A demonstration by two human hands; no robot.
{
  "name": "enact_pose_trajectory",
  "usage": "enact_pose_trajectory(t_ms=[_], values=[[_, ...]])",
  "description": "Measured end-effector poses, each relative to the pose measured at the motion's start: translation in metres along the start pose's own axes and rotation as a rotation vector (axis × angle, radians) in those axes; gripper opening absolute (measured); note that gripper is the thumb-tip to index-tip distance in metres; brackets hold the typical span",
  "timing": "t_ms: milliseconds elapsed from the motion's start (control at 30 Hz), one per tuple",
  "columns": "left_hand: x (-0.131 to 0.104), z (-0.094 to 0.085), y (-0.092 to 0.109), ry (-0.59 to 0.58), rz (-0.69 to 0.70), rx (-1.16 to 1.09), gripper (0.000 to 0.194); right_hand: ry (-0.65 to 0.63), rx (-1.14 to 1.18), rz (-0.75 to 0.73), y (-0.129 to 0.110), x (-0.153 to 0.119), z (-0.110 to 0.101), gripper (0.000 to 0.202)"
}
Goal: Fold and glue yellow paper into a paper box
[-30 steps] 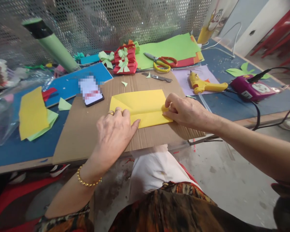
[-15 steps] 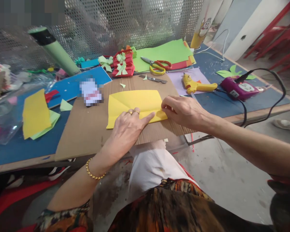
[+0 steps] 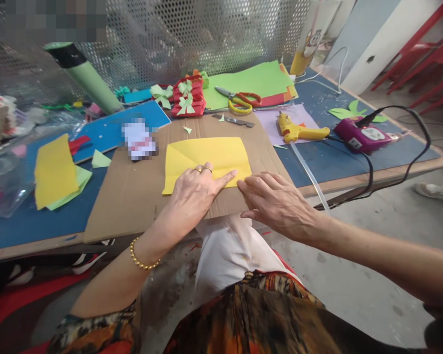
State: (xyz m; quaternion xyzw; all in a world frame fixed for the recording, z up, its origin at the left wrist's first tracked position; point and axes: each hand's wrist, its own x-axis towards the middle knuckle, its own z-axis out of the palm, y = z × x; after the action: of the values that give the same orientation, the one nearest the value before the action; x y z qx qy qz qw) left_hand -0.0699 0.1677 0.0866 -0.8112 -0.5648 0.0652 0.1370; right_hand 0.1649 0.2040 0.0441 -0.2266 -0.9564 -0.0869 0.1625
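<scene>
A yellow sheet (image 3: 210, 150) with crease lines lies on a piece of brown cardboard (image 3: 129, 196), its near edge folded over in a narrow strip. My left hand (image 3: 197, 189) presses flat on the near part of the sheet, its thumb stretched right along the folded strip. Beside the sheet's near right corner is my right hand (image 3: 275, 199), fingers loosely extended and thumb apart, with nothing visible in it. The fingertips reach the corner, but I cannot tell whether they touch the paper.
Behind the sheet lie a craft knife (image 3: 238, 121), scissors (image 3: 239, 101) and red pieces with pale green bows (image 3: 188, 98). A yellow glue gun (image 3: 295, 129) with a clear glue stick, and a purple power box (image 3: 365, 135), are at right. A green bottle (image 3: 92, 81) stands back left.
My right hand has let go of the sheet's right edge and moved down toward me, its fingers opening. The long clear glue stick now shows fully. My left hand stays in place.
</scene>
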Motion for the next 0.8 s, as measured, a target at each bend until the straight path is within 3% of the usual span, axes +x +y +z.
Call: enact_pose_trajectory(t_ms=[167, 300, 400, 567, 800], values=[[0.000, 0.001, -0.001, 0.038, 0.010, -0.067, 0.061, 0.057, -0.129, -0.047, 0.008, -0.011, -0.014, 0.064], [0.000, 0.004, -0.001, 0.048, 0.006, -0.087, 0.061, 0.061, -0.203, 0.015, 0.015, -0.017, -0.032, 0.056], [0.001, 0.006, -0.001, 0.050, -0.012, -0.088, 0.059, 0.081, -0.088, 0.013, 0.016, -0.005, -0.034, 0.056], [0.000, 0.006, 0.000, 0.024, 0.021, 0.003, 0.055, 0.027, 0.209, -0.131, 0.021, 0.020, -0.013, 0.041], [0.000, 0.002, -0.002, -0.012, 0.020, 0.014, 0.061, -0.014, 0.340, -0.132, 0.040, 0.017, -0.014, 0.039]])
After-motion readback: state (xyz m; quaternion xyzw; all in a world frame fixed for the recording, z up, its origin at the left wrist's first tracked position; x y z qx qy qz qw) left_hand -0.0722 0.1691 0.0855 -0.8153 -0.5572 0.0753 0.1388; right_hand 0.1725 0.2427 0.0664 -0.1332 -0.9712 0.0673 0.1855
